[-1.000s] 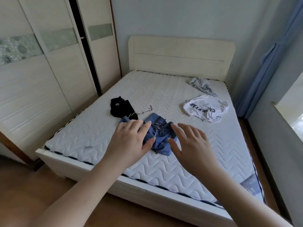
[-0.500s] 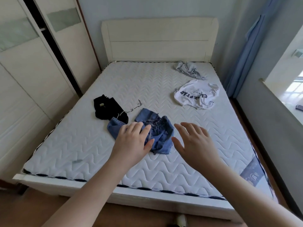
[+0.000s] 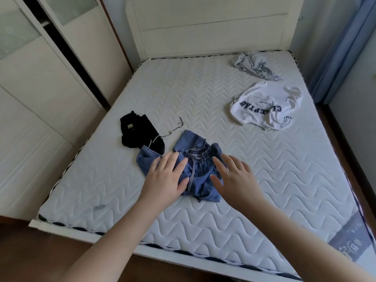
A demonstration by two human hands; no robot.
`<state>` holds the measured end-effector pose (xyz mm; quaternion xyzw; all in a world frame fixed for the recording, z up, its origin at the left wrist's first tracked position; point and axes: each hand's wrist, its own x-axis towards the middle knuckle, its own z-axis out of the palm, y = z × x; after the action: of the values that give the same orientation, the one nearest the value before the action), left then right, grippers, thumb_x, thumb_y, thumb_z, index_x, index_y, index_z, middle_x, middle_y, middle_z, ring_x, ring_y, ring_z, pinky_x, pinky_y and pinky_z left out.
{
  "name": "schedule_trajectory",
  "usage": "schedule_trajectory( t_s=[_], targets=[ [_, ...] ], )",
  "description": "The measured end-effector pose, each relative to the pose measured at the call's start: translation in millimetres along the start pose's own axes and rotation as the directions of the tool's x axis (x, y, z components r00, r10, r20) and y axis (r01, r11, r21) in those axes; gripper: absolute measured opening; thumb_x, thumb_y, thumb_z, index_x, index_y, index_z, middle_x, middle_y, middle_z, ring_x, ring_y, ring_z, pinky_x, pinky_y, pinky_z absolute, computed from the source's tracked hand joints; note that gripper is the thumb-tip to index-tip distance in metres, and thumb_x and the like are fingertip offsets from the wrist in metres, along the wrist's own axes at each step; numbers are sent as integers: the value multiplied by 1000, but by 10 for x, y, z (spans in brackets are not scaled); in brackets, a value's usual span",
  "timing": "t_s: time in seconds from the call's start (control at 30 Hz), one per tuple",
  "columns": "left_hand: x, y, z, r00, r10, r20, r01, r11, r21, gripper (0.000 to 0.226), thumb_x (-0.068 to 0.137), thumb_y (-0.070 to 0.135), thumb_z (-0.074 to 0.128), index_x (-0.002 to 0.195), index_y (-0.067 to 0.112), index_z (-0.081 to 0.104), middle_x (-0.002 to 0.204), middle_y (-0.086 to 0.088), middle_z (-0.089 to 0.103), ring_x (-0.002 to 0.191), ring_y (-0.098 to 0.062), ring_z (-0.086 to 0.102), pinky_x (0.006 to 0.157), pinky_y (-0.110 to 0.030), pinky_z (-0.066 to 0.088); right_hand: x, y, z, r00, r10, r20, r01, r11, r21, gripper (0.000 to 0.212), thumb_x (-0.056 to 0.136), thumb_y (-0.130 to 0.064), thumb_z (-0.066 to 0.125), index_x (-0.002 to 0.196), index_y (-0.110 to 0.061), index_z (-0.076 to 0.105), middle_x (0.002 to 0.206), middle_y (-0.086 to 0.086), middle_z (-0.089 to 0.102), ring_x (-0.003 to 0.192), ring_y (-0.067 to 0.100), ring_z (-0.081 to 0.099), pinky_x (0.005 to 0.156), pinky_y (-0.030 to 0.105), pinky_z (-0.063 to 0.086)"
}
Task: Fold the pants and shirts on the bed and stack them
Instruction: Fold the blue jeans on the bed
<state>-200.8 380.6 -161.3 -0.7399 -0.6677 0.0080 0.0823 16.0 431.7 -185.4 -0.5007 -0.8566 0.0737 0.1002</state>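
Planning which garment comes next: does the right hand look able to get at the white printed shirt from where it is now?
Probably yes. The right hand is open over the blue denim pants, and only bare mattress lies between it and the white printed shirt. Nothing blocks the way, though it may need a forward lean.

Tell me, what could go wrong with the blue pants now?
The pants lie bunched, so folding them as they are could trap wrinkles. Their drawstring hangs loose and might end up sticking out. One leg touches the black garment, so pulling could drag it along. Both hands, left hand and right hand, are flat and open.
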Motion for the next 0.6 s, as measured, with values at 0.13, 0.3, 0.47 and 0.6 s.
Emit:
schedule_trajectory(
  t_s=[0.13,0.3,0.47,0.6],
  targets=[
    [180,-38,243,998,-22,57,22,1000,-8,55,92,41,56,140,16,52,146,-14,47,136,-31,43,108,-50,38,292,88,170,999,-2,42,2,1000,19,60,100,-51,37,151,-20,34,155,5,35,142,24,32,114,39,26],
    [436,-180,593,992,-32,120,35,999,-23,58,94,41,52,147,19,43,151,-14,41,140,-31,37,111,-50,34,565,196,374,997,12,82,-13,1000,17,61,100,-50,38,151,-19,33,156,6,34,141,24,33,113,40,28],
    [929,-462,1020,987,40,157,-38,999,-19,66,95,39,47,155,25,23,155,-13,33,143,-32,29,113,-48,28,904,288,697,987,76,138,-76,997,-12,63,100,-55,29,155,-25,21,159,1,25,145,22,23,116,37,20],
    [1396,-714,1449,966,55,251,-57,998,0,66,99,40,34,157,26,5,162,-10,15,149,-30,13,118,-47,15,1278,358,1035,973,164,161,-164,986,-12,62,100,-53,31,155,-23,23,160,4,25,147,25,18,118,38,10]
  ],
)
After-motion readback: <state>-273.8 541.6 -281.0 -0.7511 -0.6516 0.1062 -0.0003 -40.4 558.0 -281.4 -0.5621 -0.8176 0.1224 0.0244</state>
